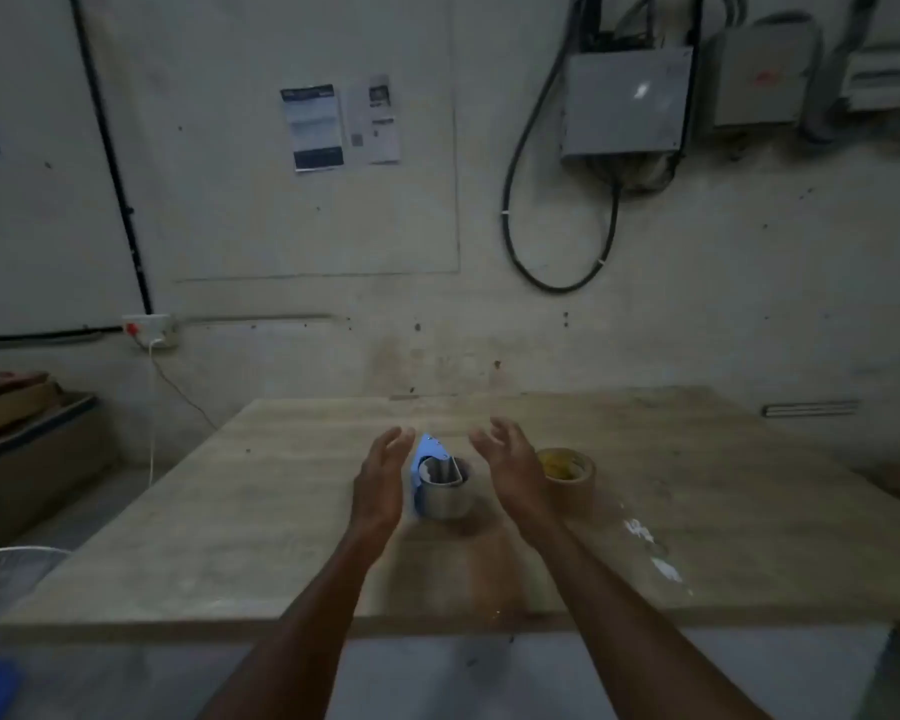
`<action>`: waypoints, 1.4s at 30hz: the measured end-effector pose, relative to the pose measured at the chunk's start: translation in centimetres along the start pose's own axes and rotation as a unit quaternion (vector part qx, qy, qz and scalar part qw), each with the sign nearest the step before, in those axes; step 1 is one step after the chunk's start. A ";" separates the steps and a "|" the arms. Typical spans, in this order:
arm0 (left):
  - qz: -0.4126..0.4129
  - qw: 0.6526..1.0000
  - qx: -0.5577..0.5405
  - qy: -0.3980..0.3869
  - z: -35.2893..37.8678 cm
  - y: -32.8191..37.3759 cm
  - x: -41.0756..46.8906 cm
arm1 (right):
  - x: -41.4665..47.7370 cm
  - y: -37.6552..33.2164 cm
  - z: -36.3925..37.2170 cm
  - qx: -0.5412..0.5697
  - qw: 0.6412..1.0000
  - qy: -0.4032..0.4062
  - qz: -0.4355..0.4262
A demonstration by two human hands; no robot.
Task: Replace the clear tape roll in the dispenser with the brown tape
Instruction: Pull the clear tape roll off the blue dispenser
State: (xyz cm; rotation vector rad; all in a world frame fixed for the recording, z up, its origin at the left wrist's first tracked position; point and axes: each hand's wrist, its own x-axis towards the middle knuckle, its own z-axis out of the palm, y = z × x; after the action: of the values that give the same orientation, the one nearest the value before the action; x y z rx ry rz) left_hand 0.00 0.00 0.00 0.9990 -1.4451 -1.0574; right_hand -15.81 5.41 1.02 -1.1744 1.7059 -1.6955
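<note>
Where the wooden worktop (281, 537) meets the pale wall, both hands hover open above its middle, holding nothing. The left hand (380, 480) and right hand (510, 465) face each other with fingers spread, flanking the blue dispenser (440, 483), which stands on the surface between them with its clear roll. The brown tape (567, 478) lies just right of the right hand.

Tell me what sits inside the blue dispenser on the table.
The blue plastic tape dispenser holds a pale, clear tape roll, with a curved grey piece standing in its core. The hub below that is hidden by the roll. Both hands hover beside it, empty.
</note>
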 end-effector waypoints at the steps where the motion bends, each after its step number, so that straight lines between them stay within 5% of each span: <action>1: -0.002 1.000 -0.003 0.001 0.3 -0.2 -0.2 | -0.1 0.6 0.2 0.005 1.000 0.003 0.012; 27: -0.040 0.999 0.009 0.016 2.8 -4.1 2.2 | 0.3 5.4 2.2 -0.114 0.986 -0.102 -0.063; 34: -0.057 0.997 -0.051 -0.006 2.5 -4.1 1.9 | -0.2 4.9 1.8 -0.066 0.991 -0.077 -0.087; 42: -0.130 0.960 -0.244 -0.043 2.8 -3.3 2.0 | -0.6 3.8 1.7 -0.043 0.987 -0.062 -0.144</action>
State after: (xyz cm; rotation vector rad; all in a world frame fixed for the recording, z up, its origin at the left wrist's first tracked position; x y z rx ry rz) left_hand -2.89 -2.54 -2.88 0.7990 -1.0541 -1.5735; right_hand -15.03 4.39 -3.00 -1.5963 1.6091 -1.6816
